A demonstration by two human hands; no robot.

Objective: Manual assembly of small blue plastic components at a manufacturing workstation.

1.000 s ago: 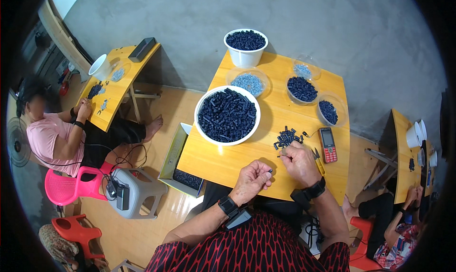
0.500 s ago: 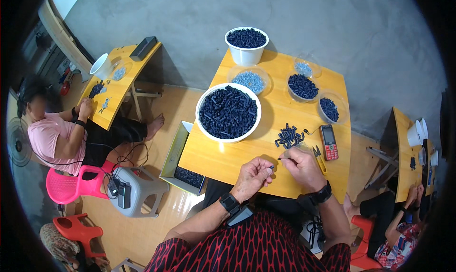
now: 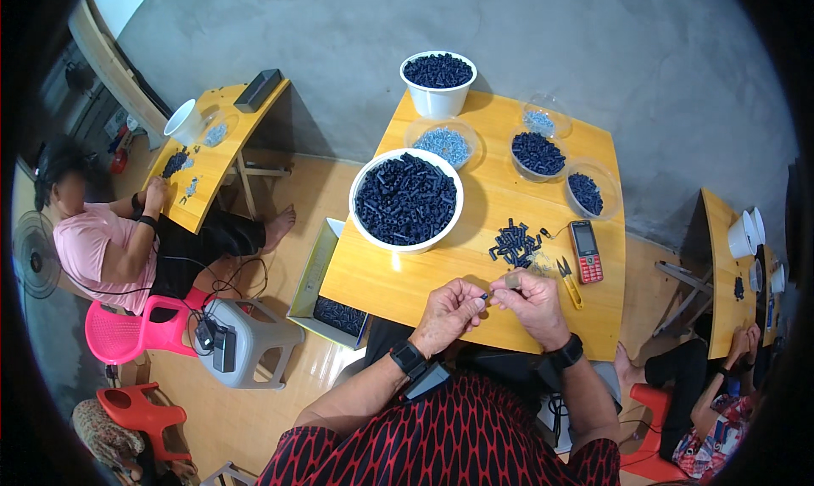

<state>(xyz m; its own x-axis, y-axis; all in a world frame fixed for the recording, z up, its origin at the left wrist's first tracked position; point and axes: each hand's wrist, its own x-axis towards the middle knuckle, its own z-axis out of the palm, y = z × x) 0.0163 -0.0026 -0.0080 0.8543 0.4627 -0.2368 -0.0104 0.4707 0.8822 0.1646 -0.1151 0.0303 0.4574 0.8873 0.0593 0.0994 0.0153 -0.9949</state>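
Observation:
Over the near edge of the yellow table (image 3: 356, 278), my left hand (image 3: 448, 318) pinches a small dark cylindrical piece (image 3: 484, 297). My right hand (image 3: 534, 308) is closed against it, thumb and forefinger together; whatever it grips is too small to make out. Just beyond my fingers lies a loose pile of similar dark pieces (image 3: 513, 247), with tiny light bits beside it. Yellow-handled snips (image 3: 574, 294) and a red-and-black keypad phone (image 3: 586, 254) rest to the right. A large white bucket (image 3: 407, 248) full of dark pieces stands to the left.
Farther back are another white bucket (image 3: 438, 104), a clear bowl of silvery parts (image 3: 443, 143) and several clear tubs of parts. A box of dark pieces (image 3: 341, 315) sits on the floor left of the table. Co-workers sit at the left table (image 3: 222, 159) and right table (image 3: 719, 274).
My right hand has moved slightly left, so its fingertips now meet the piece in my left hand. The left hand has stayed nearly in place.

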